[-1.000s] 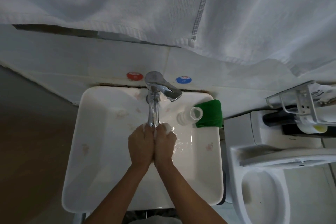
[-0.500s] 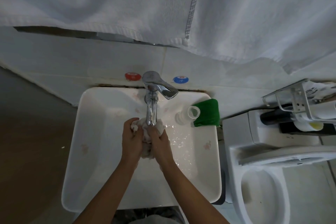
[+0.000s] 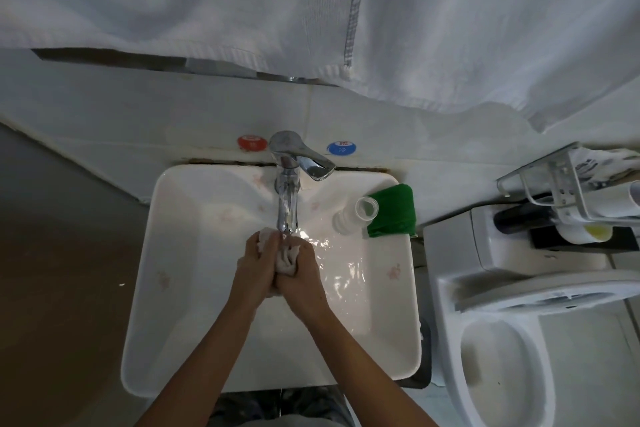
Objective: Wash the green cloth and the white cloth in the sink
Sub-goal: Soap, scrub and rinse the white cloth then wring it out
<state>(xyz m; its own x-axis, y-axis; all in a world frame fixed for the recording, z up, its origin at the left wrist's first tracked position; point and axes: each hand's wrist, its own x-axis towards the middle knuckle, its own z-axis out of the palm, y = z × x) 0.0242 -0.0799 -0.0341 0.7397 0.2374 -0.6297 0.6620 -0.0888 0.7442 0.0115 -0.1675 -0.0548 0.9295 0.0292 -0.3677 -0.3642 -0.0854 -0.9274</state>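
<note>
Hands are working at frame centre: the left hand (image 3: 258, 269) and right hand (image 3: 300, 272) are both curling their fingers tight around the white cloth (image 3: 285, 257), bunching it under the tap (image 3: 286, 198), probably so the stream is soaking it. It is looking wet, crumpled, greyish. Right of centre, the green cloth (image 3: 393, 211) is lying folded on the sink (image 3: 145, 288) corner, seemingly awaiting its turn.

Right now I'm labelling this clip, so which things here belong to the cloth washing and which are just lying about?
In the job:
crumpled white cloth, gripped by left hand and right hand
folded green cloth on the basin corner
white ceramic sink
chrome tap

Lying about:
clear plastic bottle on its side
white hanging towel
white toilet
metal wall rack
</note>
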